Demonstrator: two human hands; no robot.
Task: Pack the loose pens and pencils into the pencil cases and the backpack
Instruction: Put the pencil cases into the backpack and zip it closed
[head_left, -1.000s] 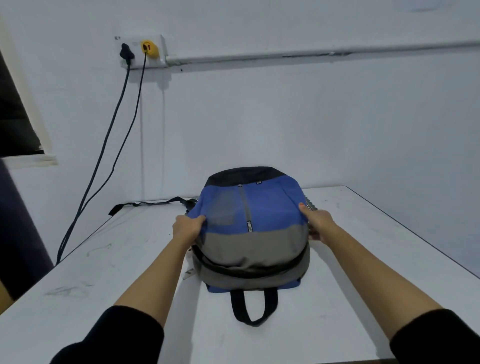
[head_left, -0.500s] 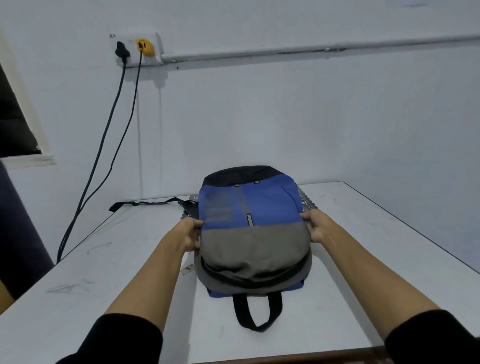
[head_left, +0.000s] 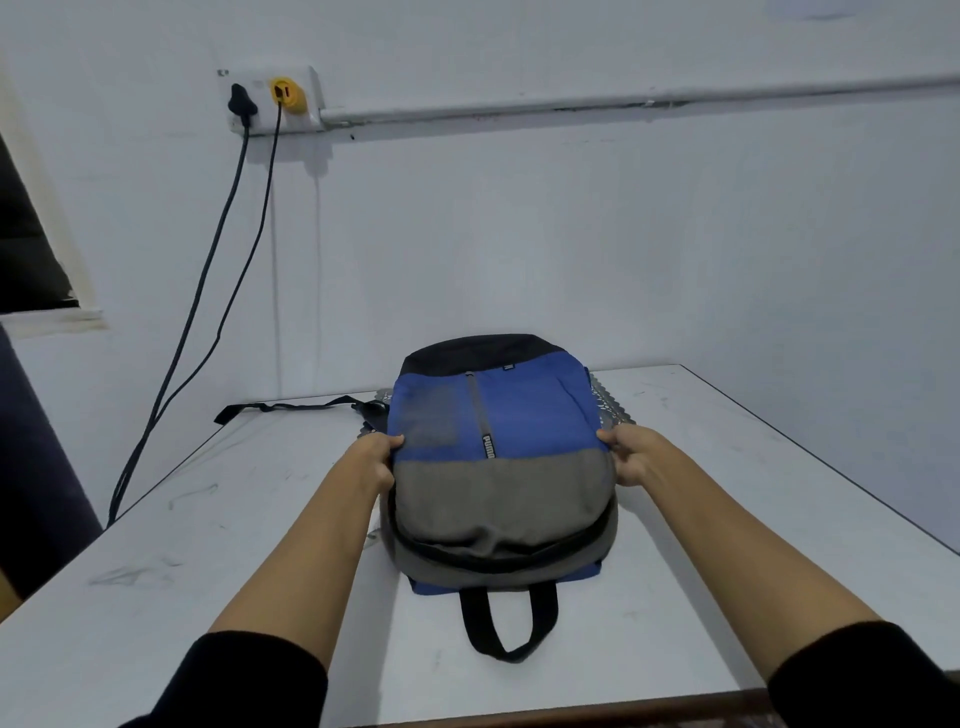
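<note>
the white table (head_left: 208, 519) is as it was, and the backpack (head_left: 498, 499) still lies flat along its middle, carry loop (head_left: 506, 629) toward the near edge. my hands have slid back from the blue panel to the blue-grey seam. my left hand (head_left: 376, 460) grips its left side, my right hand (head_left: 631, 454) its right, fingers curled on the fabric, the bag between them.

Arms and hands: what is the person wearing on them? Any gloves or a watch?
Both arms have black sleeves: the left sleeve and the right sleeve stop short, so the forearms are bare. The left hand and right hand wear no gloves, and no watch or bracelet shows on either wrist.
</note>
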